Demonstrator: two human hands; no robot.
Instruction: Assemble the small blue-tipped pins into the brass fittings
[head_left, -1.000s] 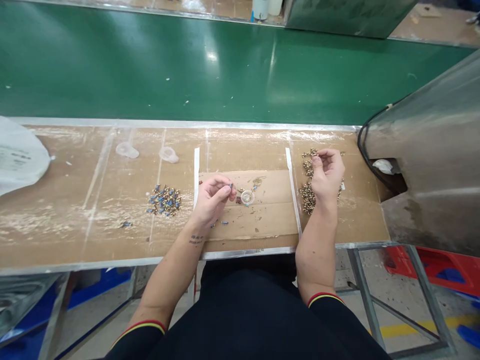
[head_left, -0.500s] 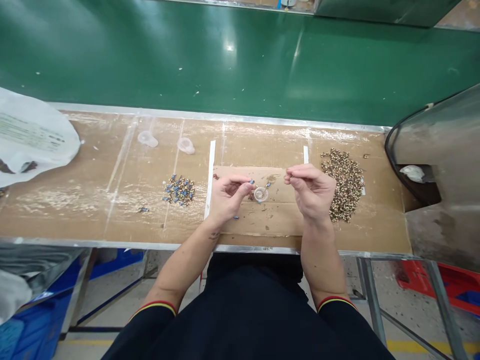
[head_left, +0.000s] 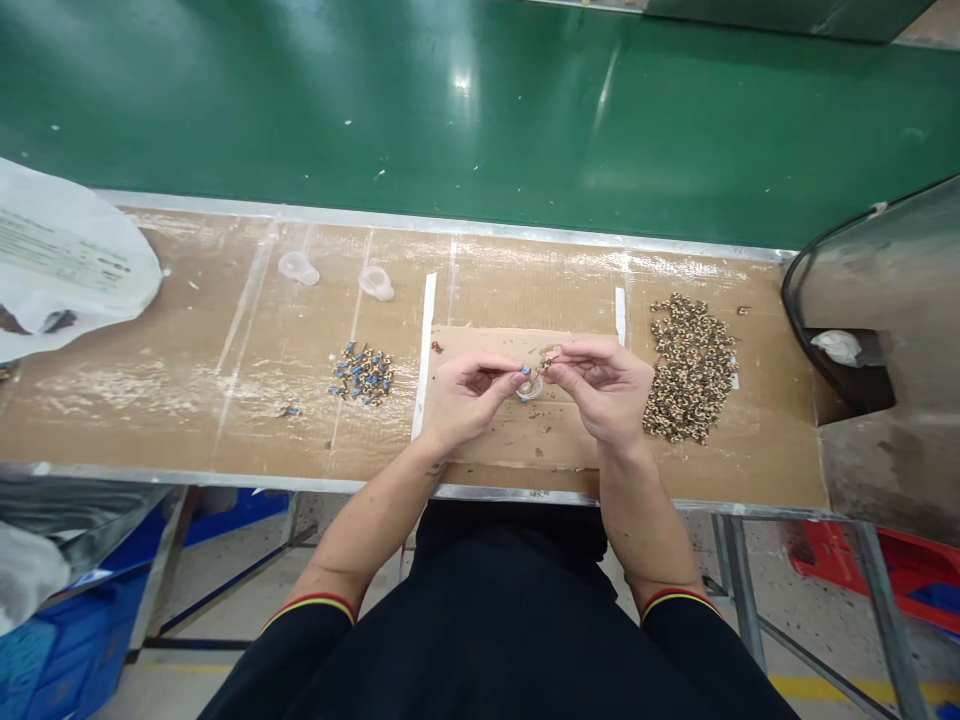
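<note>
My left hand (head_left: 476, 398) is closed, pinching a small blue piece (head_left: 526, 371) between thumb and forefinger. Facing it, my right hand (head_left: 606, 388) pinches a small brass-coloured part (head_left: 545, 367). The fingertips almost meet, and I cannot tell whether the two pieces touch. Just below them a small clear round cup (head_left: 529, 390) sits on a cardboard sheet (head_left: 517, 448), partly hidden by the fingers. To the left lies a small pile of blue-and-brass pieces (head_left: 363, 374). A larger heap of brass-coloured parts (head_left: 690, 370) is right of my right hand.
Two translucent plastic cups (head_left: 376, 283) lie at the back left of the cardboard-covered bench (head_left: 517, 270). A white bag (head_left: 75, 260) occupies the far left. On the right stands a metal housing (head_left: 915, 300) with a black cable (head_left: 787, 285). A green surface (head_left: 337, 120) runs behind the bench.
My right hand has moved left and slightly down, toward my left hand. My left hand has shifted a little right with the blue piece. Both now meet above the clear cup.
</note>
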